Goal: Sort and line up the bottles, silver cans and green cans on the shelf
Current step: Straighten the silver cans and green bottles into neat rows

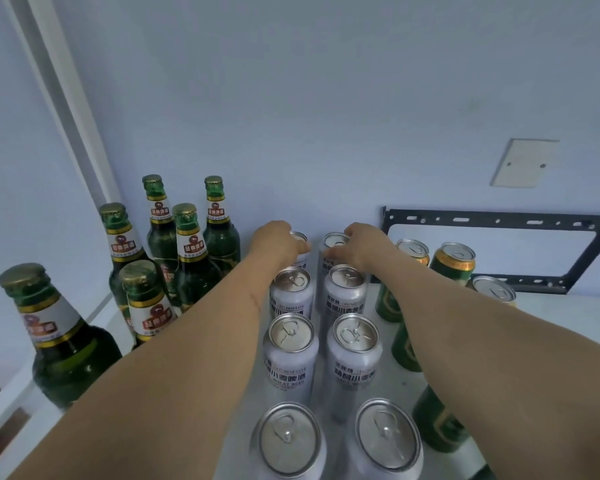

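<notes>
Eight silver wheat-beer cans (291, 355) in two columns down the middle of the white shelf (568, 313), running from the front edge to the back wall. Six green glass beer bottles (187, 258) clustered toward the shelf's left edge and back-left corner, upright, gold caps on. Green-and-gold cans (452, 265) on the right side, several half hidden behind the right forearm. Left hand (278, 240) reached to the rearmost can of the left column (300, 249), fingers curled over its rim and clamped on it. Right hand (359, 245) closed likewise on the rearmost can of the right column (333, 244), fingertips on its top edge. Both rear cans upright, near the wall, just apart from each other.
</notes>
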